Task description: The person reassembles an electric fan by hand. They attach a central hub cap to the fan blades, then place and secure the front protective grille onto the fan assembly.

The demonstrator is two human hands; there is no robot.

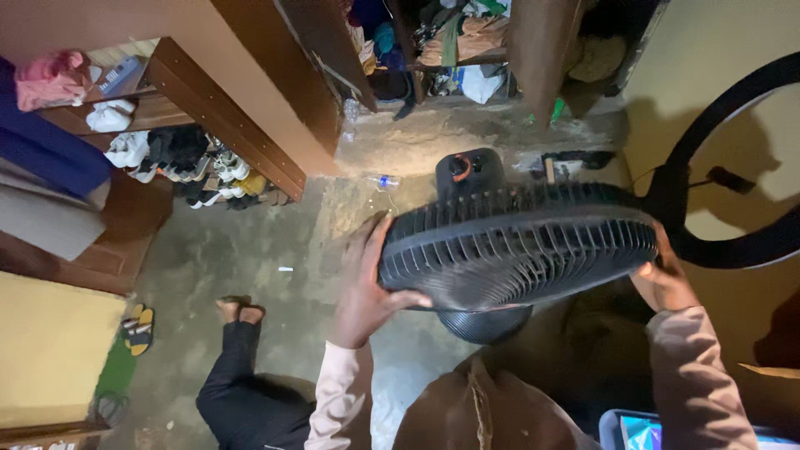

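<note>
Far left: a shelf unit (179, 87) of brown wood is seen, stocked with a pink cloth (50, 77), white bundles and a row of shoes (196, 162). A blue fabric panel (46, 154) is hung beside it. On the concrete floor (250, 258) below, a pair of sandals (137, 327) is laid near a yellow surface.

Lower left of centre: a second person's dark trouser leg (242, 392) and bare foot (237, 311) are recorded on the floor.

Centre: a clear plastic bottle (383, 180) is noted lying on the floor in front of an open wardrobe (450, 42) crammed with clothes.

Centre: the left hand (367, 287) is pressed against the left edge of the fan grille (517, 246), fingers spread up along the rim and thumb hooked over the front bars; a pale pink sleeve is worn.

Centre to right: the black fan grille, round and ribbed, is held tilted almost flat at chest height between both hands, above the floor. The fan's motor housing (468, 171) with an orange-ringed knob is seen just behind it.

Right: the right hand (662, 279) is closed around the grille's right rim, fingers largely hidden behind it.

Far right: a black ring (733, 250) on a stand is placed against a yellow wall (717, 42), touching the grille's right side as seen.
</note>
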